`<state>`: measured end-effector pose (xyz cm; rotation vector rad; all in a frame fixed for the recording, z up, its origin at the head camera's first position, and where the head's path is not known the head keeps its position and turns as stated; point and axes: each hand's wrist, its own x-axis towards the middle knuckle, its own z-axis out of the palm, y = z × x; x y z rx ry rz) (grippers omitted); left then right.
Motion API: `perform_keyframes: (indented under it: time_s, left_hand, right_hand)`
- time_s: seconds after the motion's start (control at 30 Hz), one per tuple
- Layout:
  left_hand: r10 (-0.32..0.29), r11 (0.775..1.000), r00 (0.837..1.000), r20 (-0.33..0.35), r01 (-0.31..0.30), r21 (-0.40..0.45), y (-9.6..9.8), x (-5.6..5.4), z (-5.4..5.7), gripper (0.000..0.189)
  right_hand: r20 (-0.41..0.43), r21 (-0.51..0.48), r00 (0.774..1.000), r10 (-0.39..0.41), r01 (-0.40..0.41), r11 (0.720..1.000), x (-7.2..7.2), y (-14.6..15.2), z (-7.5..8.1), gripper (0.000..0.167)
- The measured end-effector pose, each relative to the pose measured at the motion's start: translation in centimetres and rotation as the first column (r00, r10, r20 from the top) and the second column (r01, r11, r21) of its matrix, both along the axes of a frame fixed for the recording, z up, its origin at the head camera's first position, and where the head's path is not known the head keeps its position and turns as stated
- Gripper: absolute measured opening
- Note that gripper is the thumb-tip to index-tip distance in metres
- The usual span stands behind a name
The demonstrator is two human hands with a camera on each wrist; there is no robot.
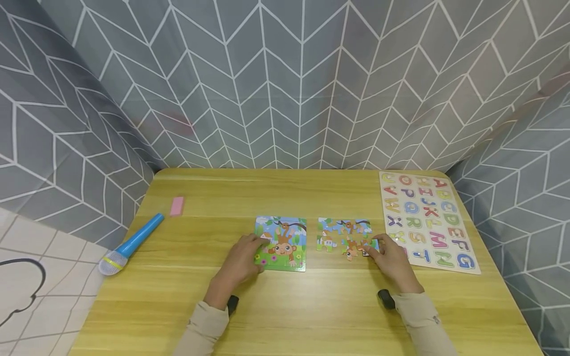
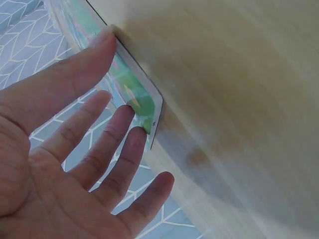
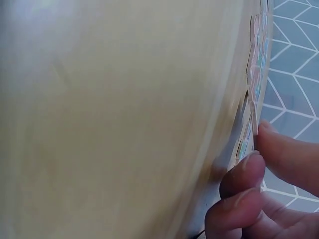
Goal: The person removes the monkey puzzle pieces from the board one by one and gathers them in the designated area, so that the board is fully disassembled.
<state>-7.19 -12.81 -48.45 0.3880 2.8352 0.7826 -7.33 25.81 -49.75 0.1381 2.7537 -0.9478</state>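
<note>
A square monkey picture board [image 1: 289, 249] lies on the table. My left hand [image 1: 240, 259] rests at its left edge; in the left wrist view the thumb and fingers touch the board [image 2: 134, 92], spread and fairly straight. To the board's right lies a partly joined monkey jigsaw [image 1: 349, 226], with some pieces linked and gaps between them. At this jigsaw's lower right corner, my right hand [image 1: 394, 262] pinches a jigsaw piece [image 3: 253, 132] between thumb and fingers. The piece is tilted up a little, seen nearly edge-on, and partly covered by the fingertips.
A wooden alphabet board [image 1: 420, 215] lies just right of my right hand. At the left stand out a blue toy microphone [image 1: 133, 243] and a pink block [image 1: 176, 206]. Patterned grey curtains [image 1: 285, 89] hang around the wooden table [image 1: 307, 316].
</note>
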Motion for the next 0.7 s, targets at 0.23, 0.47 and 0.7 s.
perform_keyframes:
  time_s: [0.23,0.47,0.7]
  left_hand:
    - [0.000,1.000,1.000,-0.005,0.000,-0.007,0.02,0.06,-0.08,0.067]
    - [-0.011,1.000,1.000,-0.008,0.011,-0.023,0.15,0.33,0.01,0.066]
    - [-0.014,1.000,1.000,-0.015,0.014,-0.019,0.29,0.33,0.06,0.065]
  right_hand:
    - [0.037,0.034,0.999,-0.009,0.007,0.999,0.04,0.00,0.40,0.057]
    - [0.076,0.038,0.997,-0.007,0.004,0.999,0.00,-0.03,0.46,0.051]
    - [0.066,0.060,0.998,-0.008,0.005,0.998,0.05,0.02,0.60,0.050]
